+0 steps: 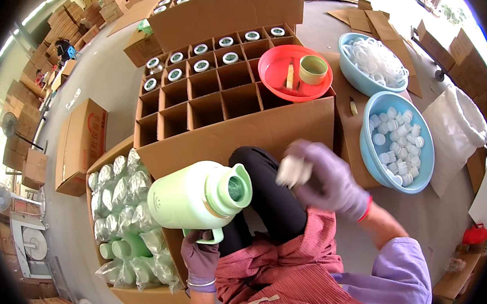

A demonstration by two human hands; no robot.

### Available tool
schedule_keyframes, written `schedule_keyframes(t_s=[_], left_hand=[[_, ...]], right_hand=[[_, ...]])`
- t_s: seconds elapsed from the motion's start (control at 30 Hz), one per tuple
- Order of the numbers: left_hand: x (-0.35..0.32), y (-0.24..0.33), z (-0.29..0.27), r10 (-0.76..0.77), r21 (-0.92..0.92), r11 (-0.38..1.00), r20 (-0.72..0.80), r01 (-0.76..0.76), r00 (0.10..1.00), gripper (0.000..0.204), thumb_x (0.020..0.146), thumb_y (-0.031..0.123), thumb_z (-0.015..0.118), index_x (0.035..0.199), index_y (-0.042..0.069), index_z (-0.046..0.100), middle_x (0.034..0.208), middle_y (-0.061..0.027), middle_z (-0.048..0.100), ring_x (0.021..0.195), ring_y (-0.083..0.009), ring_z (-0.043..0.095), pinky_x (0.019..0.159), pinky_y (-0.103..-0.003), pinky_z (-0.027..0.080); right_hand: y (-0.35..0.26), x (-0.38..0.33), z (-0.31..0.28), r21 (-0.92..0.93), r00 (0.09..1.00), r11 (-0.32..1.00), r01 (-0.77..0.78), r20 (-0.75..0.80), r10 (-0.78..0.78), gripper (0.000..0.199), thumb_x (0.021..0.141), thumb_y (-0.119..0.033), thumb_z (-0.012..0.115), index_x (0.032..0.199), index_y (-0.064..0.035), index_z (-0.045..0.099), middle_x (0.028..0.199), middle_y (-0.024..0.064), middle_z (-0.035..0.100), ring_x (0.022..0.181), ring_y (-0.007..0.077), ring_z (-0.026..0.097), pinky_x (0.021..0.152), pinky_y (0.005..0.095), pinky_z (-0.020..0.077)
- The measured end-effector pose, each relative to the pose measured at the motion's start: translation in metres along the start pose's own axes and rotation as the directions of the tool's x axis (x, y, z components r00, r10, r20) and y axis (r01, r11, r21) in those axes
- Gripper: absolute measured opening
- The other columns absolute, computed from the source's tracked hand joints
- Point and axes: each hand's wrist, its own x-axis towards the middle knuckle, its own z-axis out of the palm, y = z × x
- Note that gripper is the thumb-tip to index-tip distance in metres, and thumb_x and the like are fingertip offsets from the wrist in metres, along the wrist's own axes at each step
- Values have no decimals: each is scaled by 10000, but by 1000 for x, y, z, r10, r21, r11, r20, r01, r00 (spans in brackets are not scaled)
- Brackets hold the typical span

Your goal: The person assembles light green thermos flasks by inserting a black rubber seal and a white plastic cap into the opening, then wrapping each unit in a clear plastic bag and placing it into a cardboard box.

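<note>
The pale green vacuum jug (181, 195) is above the person's lap, tipped on its side with its base to the left and its open, spouted mouth to the right. The gloved left hand (201, 261) is closed around its handle (208, 237) from the near side. To the right, apart from the jug's mouth, the gloved right hand (333, 177) has its fingers drawn in on a white plastic piece (294, 171); motion blur hides the exact shape of both piece and grip.

Just left of the jug, an open carton (158, 302) holds pale green jug bodies (131, 247), many in clear plastic wrap. On the far side of the knees stands a divided carton (237, 138), bottles with white-rimmed tops (201, 66) filling its far cells. A red bowl (268, 65) sits over its right corner, containing a wooden-handled tool (289, 75) and an olive-yellow cup-shaped object (313, 68).

Farther right, a blue basin (369, 149) holds white caps (403, 141), and another blue basin (352, 79) beyond it holds white rings (373, 58). A white sack (454, 131) stands right of the nearer one. A tall closed carton (79, 146) stands at far left.
</note>
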Motion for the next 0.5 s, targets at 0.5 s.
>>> schedule_keyframes(t_s=[0.5], left_hand=[[5, -26, 19, 63, -17, 998, 132, -61, 989, 272, 908, 119, 537, 1151, 10, 592, 1010, -82, 674, 824, -168, 631, 826, -375, 548]], right_hand=[[-18, 46, 104, 227, 994, 971, -74, -64, 91, 505, 848, -260, 687, 1283, -27, 583, 1128, 190, 515, 1021, 345, 534, 923, 427, 453]])
